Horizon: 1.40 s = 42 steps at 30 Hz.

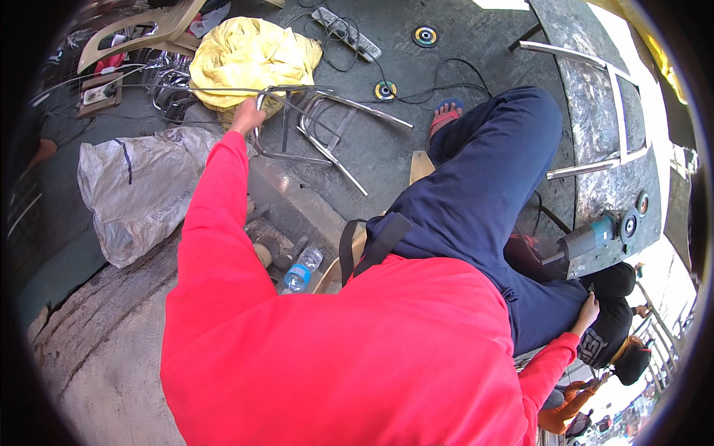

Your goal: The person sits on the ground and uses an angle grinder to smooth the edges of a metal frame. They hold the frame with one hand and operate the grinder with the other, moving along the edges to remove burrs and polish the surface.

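Observation:
At the upper left, my left hand [248,117] is closed around the bent end of a shiny metal tube frame [316,158]. The frame lies on the dark floor, its thin legs spread toward the right. Behind it bulges a yellow cloth bundle [255,59], and a crumpled whitish sack [145,186] lies left of my forearm. Far to the lower right, my right hand [587,314] is by my knee against the dark blue trousers [476,178]. Its fingers look pinched together; what is in them is too small to make out.
Another metal frame [621,111] lies on a worn board at right, near a blue-green angle grinder [591,236]. Grinding discs [425,36] and a power strip [346,34] with cords lie on the floor. A plastic bottle [303,270] sits beside me. A person in black [606,327] is at lower right.

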{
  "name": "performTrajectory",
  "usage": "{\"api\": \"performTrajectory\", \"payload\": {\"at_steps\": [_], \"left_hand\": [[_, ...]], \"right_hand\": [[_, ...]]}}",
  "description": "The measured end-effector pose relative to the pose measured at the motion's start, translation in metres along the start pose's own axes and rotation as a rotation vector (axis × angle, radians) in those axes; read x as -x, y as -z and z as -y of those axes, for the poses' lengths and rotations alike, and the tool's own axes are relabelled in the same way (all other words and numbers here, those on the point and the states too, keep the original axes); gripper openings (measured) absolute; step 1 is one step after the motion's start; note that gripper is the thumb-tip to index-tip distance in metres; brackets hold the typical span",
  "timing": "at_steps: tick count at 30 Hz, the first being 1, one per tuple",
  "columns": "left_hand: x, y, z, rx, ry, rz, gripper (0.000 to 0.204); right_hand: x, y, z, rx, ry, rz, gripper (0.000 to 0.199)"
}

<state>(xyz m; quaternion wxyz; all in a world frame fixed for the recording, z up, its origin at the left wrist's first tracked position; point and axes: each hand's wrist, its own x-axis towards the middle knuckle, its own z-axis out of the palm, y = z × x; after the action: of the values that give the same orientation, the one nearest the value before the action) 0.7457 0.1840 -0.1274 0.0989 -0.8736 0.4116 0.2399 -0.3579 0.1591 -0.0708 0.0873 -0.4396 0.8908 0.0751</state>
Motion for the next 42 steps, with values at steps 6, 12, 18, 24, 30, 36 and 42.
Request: {"api": "performTrajectory", "payload": {"at_steps": [6, 12, 18, 24, 30, 36, 42], "left_hand": [[0.043, 0.024, 0.047, 0.232, 0.285, 0.026, 0.027], [0.098, 0.024, 0.066, 0.337, 0.496, 0.131, 0.015], [0.136, -0.009, 0.09, 0.408, 0.663, 0.193, 0.012], [0.176, -0.053, 0.092, 0.43, 0.761, -0.003, 0.024], [0.188, -0.089, 0.061, 0.563, 0.714, -0.266, 0.092], [0.164, -0.085, 0.067, 0.587, 0.645, -0.188, 0.097], [0.133, -0.073, 0.073, 0.594, 0.51, -0.208, 0.091]], "right_hand": [[-0.008, -0.001, 0.002, 0.043, -0.007, 0.057, 0.058], [-0.012, -0.004, 0.008, 0.045, -0.034, 0.061, 0.066], [-0.013, -0.007, 0.003, 0.037, -0.007, 0.062, 0.068], [-0.011, -0.008, -0.003, 0.035, -0.024, 0.058, 0.069], [-0.009, -0.009, -0.005, 0.01, -0.014, 0.06, 0.07], [-0.009, -0.01, -0.016, 0.017, -0.038, 0.084, 0.069], [-0.005, -0.014, -0.028, -0.015, 0.013, 0.02, 0.067]]}}
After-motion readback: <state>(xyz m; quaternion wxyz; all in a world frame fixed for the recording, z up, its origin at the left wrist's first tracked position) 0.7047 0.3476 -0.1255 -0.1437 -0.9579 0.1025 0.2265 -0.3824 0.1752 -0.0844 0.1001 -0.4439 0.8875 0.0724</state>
